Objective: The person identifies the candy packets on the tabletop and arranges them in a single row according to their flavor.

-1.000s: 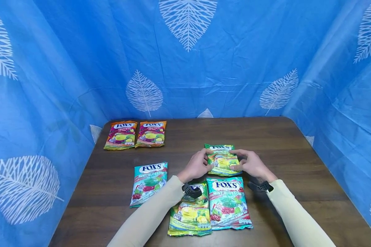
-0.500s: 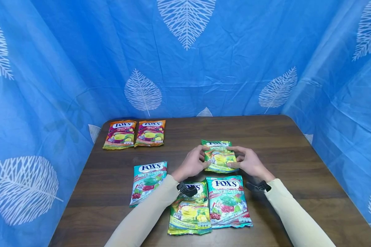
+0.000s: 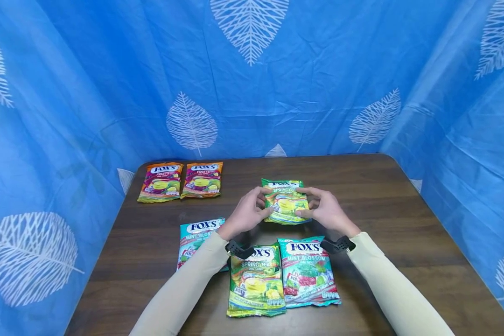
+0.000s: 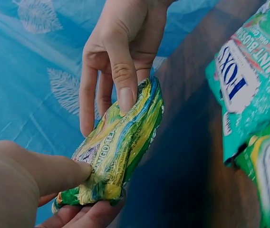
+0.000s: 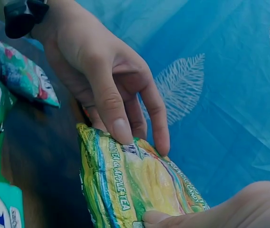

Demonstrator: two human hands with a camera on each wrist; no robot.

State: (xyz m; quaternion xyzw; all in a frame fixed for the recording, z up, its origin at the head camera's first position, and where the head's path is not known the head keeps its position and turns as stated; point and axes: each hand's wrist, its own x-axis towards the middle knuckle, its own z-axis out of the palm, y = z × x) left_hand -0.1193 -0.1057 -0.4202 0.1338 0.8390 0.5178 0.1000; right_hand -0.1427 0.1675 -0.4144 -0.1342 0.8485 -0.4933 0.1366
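Note:
A green and yellow Spring Tea candy bag (image 3: 285, 203) is held between both hands above the middle of the table. My left hand (image 3: 248, 210) grips its left edge, thumb on the front face and fingers behind. The right hand (image 3: 325, 209) pinches the opposite edge in the same way. In the left wrist view the candy bag (image 4: 120, 142) is tilted, with dark table showing beneath it. Nearer to me lie a second Spring Tea bag (image 3: 256, 289) and a teal Mint Blossom bag (image 3: 308, 275), side by side.
Two orange and purple Fruits candy bags (image 3: 160, 183) lie at the back left of the wooden table (image 3: 361, 186). Another Mint Blossom bag (image 3: 199, 228) sits partly under the left sleeve. A blue leaf-print curtain (image 3: 311, 93) hangs around the table's back and sides.
Both hands have carried the Spring Tea bag left and farther away from me. The left forearm now covers more of the left Mint Blossom bag. The other bags stay in place.

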